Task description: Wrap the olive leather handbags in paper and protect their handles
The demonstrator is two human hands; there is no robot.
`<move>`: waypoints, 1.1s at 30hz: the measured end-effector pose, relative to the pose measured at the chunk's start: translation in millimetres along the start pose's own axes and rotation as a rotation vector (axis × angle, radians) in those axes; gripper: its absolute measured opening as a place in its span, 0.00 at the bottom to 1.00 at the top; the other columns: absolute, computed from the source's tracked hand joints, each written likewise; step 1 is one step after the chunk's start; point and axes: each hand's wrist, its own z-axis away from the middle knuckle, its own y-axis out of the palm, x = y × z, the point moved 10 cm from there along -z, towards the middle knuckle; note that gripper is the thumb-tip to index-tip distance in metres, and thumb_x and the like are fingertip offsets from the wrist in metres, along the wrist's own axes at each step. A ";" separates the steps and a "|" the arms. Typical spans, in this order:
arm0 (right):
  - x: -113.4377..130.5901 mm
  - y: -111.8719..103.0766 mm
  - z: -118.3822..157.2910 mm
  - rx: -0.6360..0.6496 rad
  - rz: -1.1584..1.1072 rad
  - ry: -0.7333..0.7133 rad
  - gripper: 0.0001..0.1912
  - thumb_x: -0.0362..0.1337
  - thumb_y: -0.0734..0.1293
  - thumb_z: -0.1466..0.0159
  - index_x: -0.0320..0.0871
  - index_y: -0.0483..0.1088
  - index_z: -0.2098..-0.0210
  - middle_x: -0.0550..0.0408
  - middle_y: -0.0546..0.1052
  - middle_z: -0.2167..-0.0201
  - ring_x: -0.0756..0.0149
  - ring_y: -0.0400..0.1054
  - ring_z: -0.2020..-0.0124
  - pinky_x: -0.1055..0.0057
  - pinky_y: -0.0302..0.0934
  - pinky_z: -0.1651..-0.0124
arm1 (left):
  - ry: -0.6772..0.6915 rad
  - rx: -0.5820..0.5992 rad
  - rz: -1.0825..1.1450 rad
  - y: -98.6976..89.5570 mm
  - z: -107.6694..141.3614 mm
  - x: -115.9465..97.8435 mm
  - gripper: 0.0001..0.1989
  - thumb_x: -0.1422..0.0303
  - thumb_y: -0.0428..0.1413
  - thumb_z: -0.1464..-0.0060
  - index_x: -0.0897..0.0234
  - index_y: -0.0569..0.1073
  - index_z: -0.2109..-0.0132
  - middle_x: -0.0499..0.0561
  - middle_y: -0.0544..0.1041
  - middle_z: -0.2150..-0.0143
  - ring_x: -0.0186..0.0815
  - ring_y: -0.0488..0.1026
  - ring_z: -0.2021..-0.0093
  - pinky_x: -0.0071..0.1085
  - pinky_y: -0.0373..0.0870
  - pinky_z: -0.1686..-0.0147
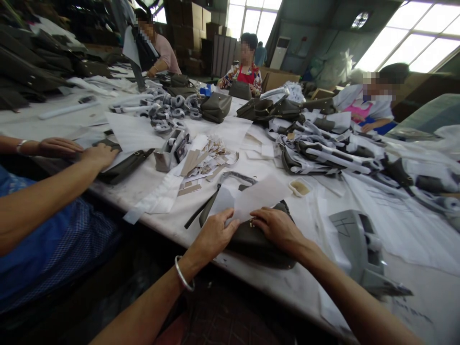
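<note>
A dark olive handbag (264, 249) lies in front of me at the table edge, with small gold-coloured hardware on its front. White paper sheets (264, 194) rest over the bag and partly cover it. My left hand (214, 232), below a silver bangle, is closed at the lower left edge of the paper, thumb and fingers close together. On the bag's other side, my right hand (278, 229) has its fingers bent over the bag near the gold hardware and the paper's edge. Behind the paper arches the bag's wrapped handle (237, 175); a dark strap (201, 206) sticks out left.
A grey tape dispenser (354, 244) stands right of the bag, near a small dish (299, 187). Cardboard strips (206, 160) lie scattered ahead. Wrapped bag parts (323, 148) are heaped to the right. A co-worker's hands (98, 155) work on another bag at left; several people sit across.
</note>
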 end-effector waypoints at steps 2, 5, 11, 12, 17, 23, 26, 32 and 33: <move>3.8 3.9 -9.0 0.119 -0.025 -0.040 0.12 0.33 0.63 0.34 0.44 0.78 0.57 0.51 0.81 0.61 0.60 0.75 0.59 0.67 0.66 0.54 | -0.023 -0.024 -0.010 -1.3 1.6 2.1 0.10 0.66 0.52 0.40 0.64 0.76 0.56 0.51 0.81 0.59 0.39 0.77 0.58 0.30 0.70 0.53; 8.9 6.0 -15.9 0.236 -0.081 -0.092 0.10 0.31 0.63 0.37 0.45 0.78 0.64 0.55 0.81 0.66 0.64 0.74 0.64 0.71 0.64 0.59 | -0.024 -0.040 0.040 -0.9 3.5 3.4 0.11 0.67 0.53 0.41 0.64 0.76 0.54 0.52 0.81 0.55 0.39 0.77 0.53 0.30 0.69 0.49; 28.9 7.0 -16.6 0.371 0.000 -0.329 0.13 0.24 0.61 0.38 0.42 0.75 0.65 0.55 0.78 0.68 0.68 0.70 0.67 0.74 0.60 0.63 | -0.012 -0.045 0.045 -1.2 5.7 5.0 0.11 0.68 0.54 0.42 0.65 0.76 0.54 0.52 0.81 0.56 0.39 0.77 0.54 0.30 0.69 0.50; 33.6 6.9 -14.6 0.383 0.037 -0.388 0.13 0.24 0.60 0.37 0.42 0.75 0.65 0.54 0.77 0.69 0.68 0.69 0.68 0.73 0.60 0.64 | -0.013 -0.045 0.032 -1.5 5.8 5.1 0.10 0.68 0.54 0.42 0.65 0.76 0.55 0.52 0.81 0.57 0.39 0.77 0.55 0.30 0.69 0.51; 55.4 6.9 1.1 0.335 0.252 -0.731 0.14 0.31 0.56 0.29 0.41 0.71 0.65 0.51 0.74 0.68 0.64 0.65 0.67 0.68 0.59 0.62 | -0.007 -0.049 -0.073 -1.6 5.3 4.0 0.07 0.68 0.54 0.42 0.65 0.75 0.61 0.51 0.78 0.65 0.37 0.75 0.63 0.29 0.69 0.59; 51.7 9.4 8.6 0.218 0.353 -0.862 0.15 0.34 0.55 0.27 0.41 0.71 0.63 0.50 0.74 0.66 0.63 0.63 0.67 0.67 0.59 0.63 | 0.062 -0.057 -0.133 5.1 7.1 0.3 0.06 0.71 0.54 0.41 0.65 0.75 0.59 0.52 0.79 0.63 0.37 0.76 0.62 0.30 0.71 0.57; 48.0 -3.9 14.5 0.107 0.303 -0.809 0.16 0.33 0.53 0.27 0.42 0.71 0.55 0.47 0.76 0.59 0.64 0.67 0.63 0.65 0.62 0.59 | 0.101 -0.057 -0.168 9.4 9.2 0.4 0.09 0.72 0.54 0.40 0.66 0.75 0.53 0.55 0.80 0.57 0.40 0.77 0.56 0.34 0.72 0.51; 56.6 -56.3 32.0 -0.195 0.175 -0.615 0.20 0.31 0.53 0.29 0.48 0.68 0.43 0.49 0.76 0.47 0.61 0.71 0.51 0.60 0.65 0.48 | 0.362 -0.086 -0.366 24.1 18.6 -17.5 0.20 0.78 0.48 0.38 0.62 0.68 0.40 0.55 0.76 0.45 0.39 0.73 0.44 0.38 0.70 0.42; 59.1 -63.3 31.0 -0.225 0.182 -0.572 0.20 0.32 0.54 0.29 0.50 0.68 0.43 0.50 0.75 0.46 0.60 0.70 0.49 0.59 0.64 0.46 | 0.386 -0.078 -0.426 28.1 20.1 -20.0 0.22 0.79 0.47 0.38 0.61 0.66 0.39 0.55 0.75 0.43 0.38 0.72 0.43 0.38 0.69 0.41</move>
